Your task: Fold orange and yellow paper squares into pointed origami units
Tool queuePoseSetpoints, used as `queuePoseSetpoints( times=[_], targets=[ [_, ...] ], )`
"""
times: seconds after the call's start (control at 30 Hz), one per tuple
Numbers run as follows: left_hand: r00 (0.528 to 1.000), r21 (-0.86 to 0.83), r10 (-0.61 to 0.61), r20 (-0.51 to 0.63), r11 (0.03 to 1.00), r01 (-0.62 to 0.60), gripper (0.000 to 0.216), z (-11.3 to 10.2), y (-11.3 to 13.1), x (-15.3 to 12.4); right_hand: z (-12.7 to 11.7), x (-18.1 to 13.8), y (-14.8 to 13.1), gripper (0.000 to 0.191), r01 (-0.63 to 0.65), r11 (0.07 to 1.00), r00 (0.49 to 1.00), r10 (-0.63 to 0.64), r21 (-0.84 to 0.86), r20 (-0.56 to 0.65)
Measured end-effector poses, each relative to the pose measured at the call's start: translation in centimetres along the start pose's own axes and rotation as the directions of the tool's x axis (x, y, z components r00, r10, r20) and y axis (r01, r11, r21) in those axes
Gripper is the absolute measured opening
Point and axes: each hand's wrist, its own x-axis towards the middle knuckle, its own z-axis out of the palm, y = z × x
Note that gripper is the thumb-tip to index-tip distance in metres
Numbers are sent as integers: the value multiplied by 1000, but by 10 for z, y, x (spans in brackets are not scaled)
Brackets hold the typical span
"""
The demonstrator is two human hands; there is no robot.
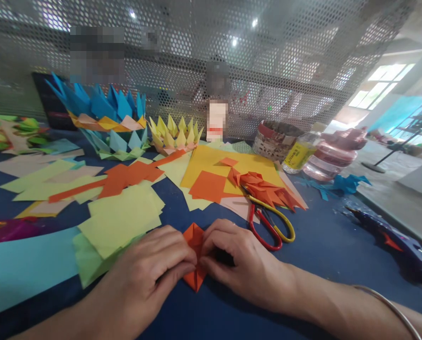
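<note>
a blue work surface [313,257] spreads before a perforated metal screen [182,42], with a bright window far right. centre near: a folded orange paper [197,243], diamond-shaped, lies on the surface between my two hands, its long axis running from near to far, one point toward me and the other away.

my left hand [156,269] comes in from the left, thumb and fingertips closed together on the left edge of the paper; my right hand [244,255] meets it from the right, finger and thumb curled in and gripping the opposite edge. neither hand is nearer: both touch the paper, and the fingertips all but meet across its middle, so the long axis lies crosswise to the line joining them.

left of the paper: pale green sheets [121,222], stacked loosely, and, nearer and farther left, a light blue sheet [27,264]. right and just beyond my right hand: scissors [275,209] with red and yellow handles. beyond these, folded orange pieces [267,189] rest partly on a yellow sheet [202,160]. far left: a tiered basket of folded blue paper [101,101]. right: a glue gun [395,238].
</note>
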Motion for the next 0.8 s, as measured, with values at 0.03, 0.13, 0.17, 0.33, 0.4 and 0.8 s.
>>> queuePoseSetpoints(
  times=[0.03,0.13,0.17,0.33,0.4,0.8],
  targets=[
    [1000,20,17,0,1000,-17,22,0,0,0,1,0,0,19,4,1000,1000,-4,-7,-5],
    [999,81,47,2,996,-47,27,0,3,0,2,-1,0,20,15,1000,1000,-15,-22,-11],
    [998,105,56,-2,993,-55,27,0,4,0,1,-2,0,19,15,1000,1000,-16,-26,-9],
    [995,231,98,-8,969,-94,33,2,9,0,0,-2,-1,19,15,999,1000,-14,-52,18],
    [994,281,109,-15,954,-101,35,4,9,-2,0,-2,-2,19,11,999,1000,-10,-52,24],
    [992,343,128,-16,932,-114,42,7,9,-5,0,0,-5,20,-23,997,998,27,-68,50]
  ],
)
